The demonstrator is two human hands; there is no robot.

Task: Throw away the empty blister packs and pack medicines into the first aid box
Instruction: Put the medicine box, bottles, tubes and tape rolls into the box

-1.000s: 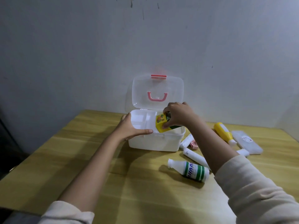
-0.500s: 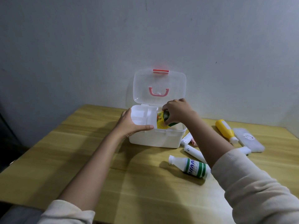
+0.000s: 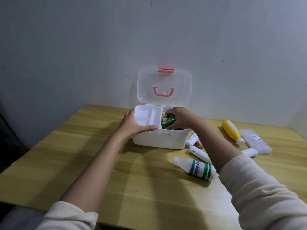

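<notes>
The white first aid box (image 3: 159, 140) stands open on the wooden table, its clear lid (image 3: 164, 87) with a pink handle upright at the back. My left hand (image 3: 134, 125) grips the box's front left rim, thumb along the edge. My right hand (image 3: 178, 118) is inside the box's right compartment, closed on a green and yellow medicine pack (image 3: 167, 122) that is partly sunk in. A divided white tray fills the left part of the box.
To the right of the box lie a white bottle with green stripes (image 3: 198, 169), two white tubes (image 3: 200, 154), a yellow bottle (image 3: 231, 131), a frosted flat case (image 3: 255, 141) and a small white roll (image 3: 250, 152). The wall is close behind.
My right hand has pushed the pack lower into the box and turned it, so its green side shows instead of the yellow. My left hand stays on the rim.
</notes>
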